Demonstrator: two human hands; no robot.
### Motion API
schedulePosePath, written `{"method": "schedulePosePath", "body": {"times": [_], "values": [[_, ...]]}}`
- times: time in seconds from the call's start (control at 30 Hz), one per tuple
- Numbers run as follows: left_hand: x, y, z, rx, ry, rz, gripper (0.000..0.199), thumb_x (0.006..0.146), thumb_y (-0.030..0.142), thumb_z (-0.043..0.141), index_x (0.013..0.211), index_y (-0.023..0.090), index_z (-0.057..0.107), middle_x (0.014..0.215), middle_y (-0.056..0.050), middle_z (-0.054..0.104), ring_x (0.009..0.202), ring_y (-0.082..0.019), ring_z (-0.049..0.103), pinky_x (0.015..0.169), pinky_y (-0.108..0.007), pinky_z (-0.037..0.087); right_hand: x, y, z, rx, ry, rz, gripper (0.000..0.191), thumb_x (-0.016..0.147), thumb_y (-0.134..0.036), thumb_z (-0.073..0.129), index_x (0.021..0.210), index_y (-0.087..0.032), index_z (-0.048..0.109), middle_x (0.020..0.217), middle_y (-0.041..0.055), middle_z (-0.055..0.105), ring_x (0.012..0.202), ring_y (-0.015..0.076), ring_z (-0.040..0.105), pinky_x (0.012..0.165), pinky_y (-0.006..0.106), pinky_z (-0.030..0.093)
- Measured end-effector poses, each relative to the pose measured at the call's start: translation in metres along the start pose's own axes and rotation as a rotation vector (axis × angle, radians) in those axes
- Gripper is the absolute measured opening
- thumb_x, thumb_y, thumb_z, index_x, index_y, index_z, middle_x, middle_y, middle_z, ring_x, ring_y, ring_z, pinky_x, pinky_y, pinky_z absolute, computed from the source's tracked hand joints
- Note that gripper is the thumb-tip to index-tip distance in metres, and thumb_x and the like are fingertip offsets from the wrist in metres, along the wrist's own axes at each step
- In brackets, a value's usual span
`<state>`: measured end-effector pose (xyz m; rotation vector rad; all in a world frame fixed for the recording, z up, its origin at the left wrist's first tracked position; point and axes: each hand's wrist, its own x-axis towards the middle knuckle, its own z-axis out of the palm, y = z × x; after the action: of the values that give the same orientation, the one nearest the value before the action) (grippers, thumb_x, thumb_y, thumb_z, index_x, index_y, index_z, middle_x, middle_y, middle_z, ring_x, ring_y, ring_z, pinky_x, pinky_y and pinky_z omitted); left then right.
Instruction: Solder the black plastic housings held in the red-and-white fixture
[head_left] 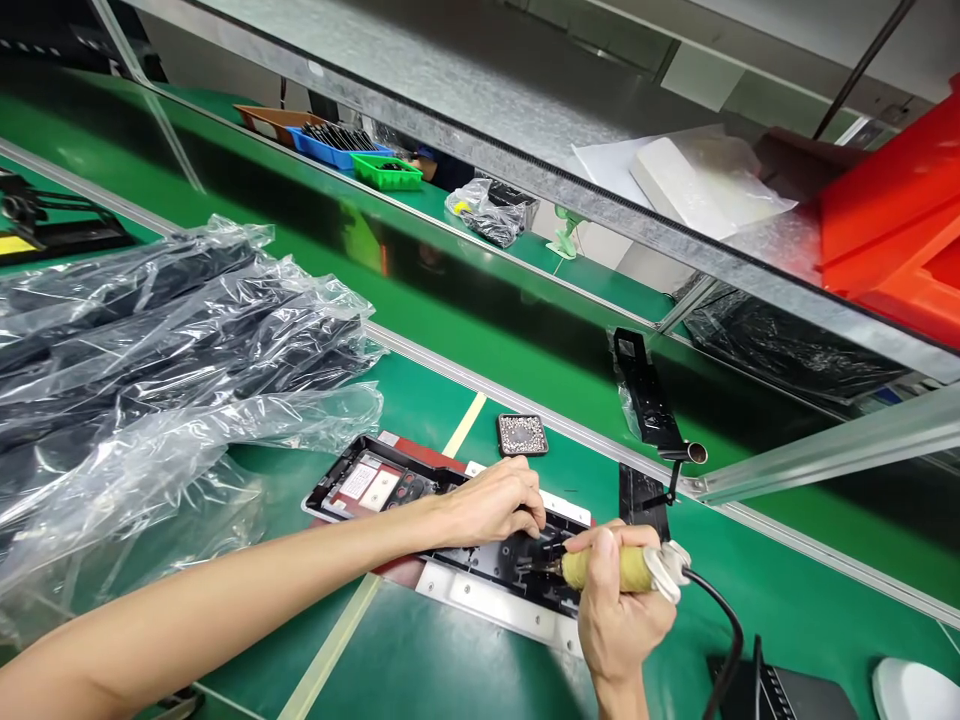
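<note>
My right hand (626, 612) holds the iron (579, 569), likely light, safest by its handle (635, 569); my left hand (496, 502) curls over the probably stiff case (484, 557) on the bench (457, 670), gripping what I can't tell

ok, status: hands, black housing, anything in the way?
Right hand gripping yellow-handled tool, tip at black housing. Left hand over housing, hold unclear. Housing between white strips. Left forearm hides part; bagged parts off left.

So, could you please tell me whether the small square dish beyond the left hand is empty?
It isn't empty: many small silvery pieces show inside the dish's dark rim. How deep they lie, I cannot tell.
</note>
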<state>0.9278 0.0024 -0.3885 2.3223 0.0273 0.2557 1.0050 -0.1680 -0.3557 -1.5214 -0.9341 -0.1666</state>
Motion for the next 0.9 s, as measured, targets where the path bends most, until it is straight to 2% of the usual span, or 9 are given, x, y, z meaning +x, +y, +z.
{"method": "schedulePosePath", "body": {"times": [0.17, 0.3, 0.4, 0.57, 0.7, 0.83, 0.9], "values": [[-0.002, 0.000, 0.002, 0.029, 0.020, 0.025, 0.011, 0.092, 0.025, 0.070, 0.094, 0.021, 0.080, 0.090, -0.004, 0.071, 0.094, -0.019, 0.058, 0.087, -0.029, 0.045, 0.000, -0.002, -0.001, -0.006, -0.008, 0.009, 0.018, 0.095, -0.023, 0.062, 0.080, -0.021, 0.053, 0.065, -0.0029, 0.066, 0.058, 0.0110, 0.062, 0.057, 0.026, 0.049], [-0.011, -0.001, 0.000, 0.059, 0.031, 0.071, 0.017, 0.098, 0.024, 0.062, 0.101, 0.020, 0.078, 0.092, -0.005, 0.073, 0.095, -0.020, 0.060, 0.091, -0.032, 0.045, 0.000, -0.003, 0.000, 0.010, -0.004, 0.014, 0.018, 0.095, -0.023, 0.062, 0.080, -0.021, 0.053, 0.064, -0.0028, 0.066, 0.057, 0.0114, 0.061, 0.057, 0.027, 0.048], [-0.020, -0.003, -0.002, 0.134, 0.063, 0.169, 0.022, 0.101, 0.022, 0.055, 0.110, 0.020, 0.074, 0.097, -0.005, 0.074, 0.097, -0.020, 0.059, 0.090, -0.034, 0.044, -0.001, -0.001, 0.001, 0.019, -0.003, 0.025, 0.018, 0.095, -0.024, 0.062, 0.080, -0.021, 0.052, 0.064, -0.0025, 0.066, 0.057, 0.0119, 0.062, 0.058, 0.028, 0.048], [-0.026, -0.004, -0.003, 0.411, 0.100, 0.359, 0.027, 0.103, 0.015, 0.048, 0.116, 0.023, 0.070, 0.097, -0.006, 0.069, 0.094, -0.020, 0.056, 0.077, -0.034, 0.041, -0.002, 0.001, 0.000, 0.014, -0.005, 0.041, 0.019, 0.095, -0.025, 0.062, 0.079, -0.021, 0.053, 0.066, -0.0025, 0.067, 0.058, 0.0121, 0.062, 0.061, 0.029, 0.049], [-0.025, -0.003, 0.000, 0.499, 0.103, 0.362, 0.026, 0.103, 0.017, 0.048, 0.115, 0.023, 0.069, 0.093, -0.006, 0.067, 0.093, -0.020, 0.055, 0.073, -0.034, 0.040, 0.000, -0.001, -0.001, -0.016, -0.003, 0.022, 0.020, 0.095, -0.025, 0.062, 0.078, -0.021, 0.054, 0.064, -0.0024, 0.066, 0.058, 0.0118, 0.061, 0.060, 0.028, 0.048], [-0.024, -0.001, -0.002, 0.384, 0.104, 0.351, 0.026, 0.104, 0.021, 0.047, 0.116, 0.023, 0.070, 0.097, -0.005, 0.068, 0.094, -0.019, 0.056, 0.076, -0.033, 0.042, 0.000, -0.001, -0.001, -0.015, -0.002, 0.018, 0.019, 0.095, -0.026, 0.063, 0.079, -0.021, 0.053, 0.065, -0.0021, 0.067, 0.058, 0.0126, 0.062, 0.062, 0.029, 0.050], [-0.021, -0.001, -0.010, 0.315, 0.141, 0.275, 0.028, 0.105, 0.027, 0.047, 0.119, 0.024, 0.071, 0.103, -0.006, 0.070, 0.099, -0.019, 0.056, 0.083, -0.033, 0.044, -0.001, 0.000, -0.001, -0.005, -0.013, 0.011, 0.018, 0.095, -0.026, 0.063, 0.080, -0.021, 0.053, 0.065, -0.0022, 0.067, 0.057, 0.0130, 0.063, 0.065, 0.031, 0.051]]}}
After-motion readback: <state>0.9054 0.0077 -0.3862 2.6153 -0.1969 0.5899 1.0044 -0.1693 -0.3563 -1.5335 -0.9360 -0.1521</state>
